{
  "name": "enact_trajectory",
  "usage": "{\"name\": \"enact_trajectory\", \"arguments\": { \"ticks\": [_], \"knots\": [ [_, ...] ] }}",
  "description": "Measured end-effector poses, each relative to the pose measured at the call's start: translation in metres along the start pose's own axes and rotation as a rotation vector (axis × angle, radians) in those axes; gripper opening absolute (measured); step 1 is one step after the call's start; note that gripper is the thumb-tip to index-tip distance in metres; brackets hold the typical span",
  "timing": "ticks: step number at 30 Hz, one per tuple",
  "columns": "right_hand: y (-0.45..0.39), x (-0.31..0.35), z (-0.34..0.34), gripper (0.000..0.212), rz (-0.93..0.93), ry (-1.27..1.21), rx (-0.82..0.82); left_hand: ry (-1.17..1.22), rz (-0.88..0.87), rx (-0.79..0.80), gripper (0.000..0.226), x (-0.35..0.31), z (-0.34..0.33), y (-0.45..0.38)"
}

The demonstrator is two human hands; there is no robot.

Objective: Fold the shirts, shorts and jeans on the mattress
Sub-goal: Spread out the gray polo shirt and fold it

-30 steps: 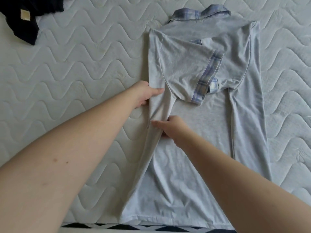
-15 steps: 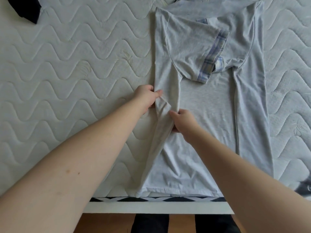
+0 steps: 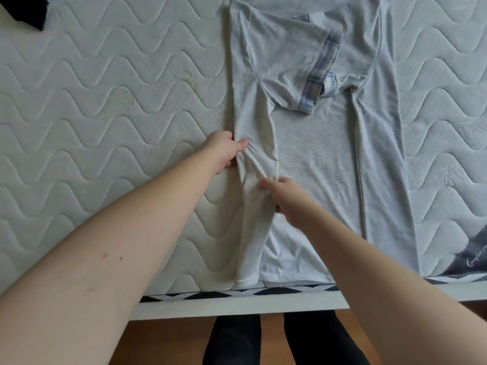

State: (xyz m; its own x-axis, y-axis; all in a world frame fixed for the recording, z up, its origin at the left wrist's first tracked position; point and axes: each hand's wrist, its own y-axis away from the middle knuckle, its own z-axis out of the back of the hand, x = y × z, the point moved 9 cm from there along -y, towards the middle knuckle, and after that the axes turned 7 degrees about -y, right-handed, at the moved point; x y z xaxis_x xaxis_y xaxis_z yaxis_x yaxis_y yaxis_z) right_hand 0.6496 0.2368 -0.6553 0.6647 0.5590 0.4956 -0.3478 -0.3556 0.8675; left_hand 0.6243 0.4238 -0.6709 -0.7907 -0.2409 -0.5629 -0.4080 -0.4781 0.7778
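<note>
A light grey shirt [image 3: 316, 143] with plaid sleeve cuffs lies on the white quilted mattress [image 3: 110, 109], both long sides folded inward and its sleeves laid across the chest. My left hand [image 3: 224, 151] pinches the shirt's left folded edge, thumb on top of the bunched cloth. My right hand [image 3: 279, 193] grips the same folded strip a little lower, on its inner side. The cloth between the two hands is wrinkled. The hem reaches the mattress's near edge.
A dark garment [image 3: 23, 9] lies at the far left corner of the view. The mattress's near edge has a black-and-white trim [image 3: 210, 295] above a white bed frame. My feet in black socks [image 3: 232, 341] stand on a wooden floor below.
The view has tilted down, so the shirt's collar has left the top of the frame. Both hands slid lower along the left fold, and the folded strip lies narrower toward the hem.
</note>
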Motion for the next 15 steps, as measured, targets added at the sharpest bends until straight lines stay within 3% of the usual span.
{"name": "enact_trajectory", "arguments": {
  "ticks": [6, 11, 13, 15],
  "knots": [
    [0.011, -0.023, 0.006, 0.030, -0.045, -0.024, 0.261, 0.050, -0.033, -0.057, 0.011, 0.004, -0.002, 0.004],
    [0.020, -0.042, -0.004, 0.030, -0.149, -0.229, 0.328, 0.047, 0.058, 0.148, 0.046, 0.022, -0.020, 0.023],
    [0.026, -0.049, -0.013, 0.036, -0.145, -0.215, 0.387, 0.080, 0.102, 0.220, 0.037, 0.036, -0.031, 0.030],
    [0.030, -0.057, -0.018, 0.037, -0.141, -0.188, 0.404, 0.135, 0.081, 0.182, 0.024, 0.044, -0.033, 0.034]
  ]
}}
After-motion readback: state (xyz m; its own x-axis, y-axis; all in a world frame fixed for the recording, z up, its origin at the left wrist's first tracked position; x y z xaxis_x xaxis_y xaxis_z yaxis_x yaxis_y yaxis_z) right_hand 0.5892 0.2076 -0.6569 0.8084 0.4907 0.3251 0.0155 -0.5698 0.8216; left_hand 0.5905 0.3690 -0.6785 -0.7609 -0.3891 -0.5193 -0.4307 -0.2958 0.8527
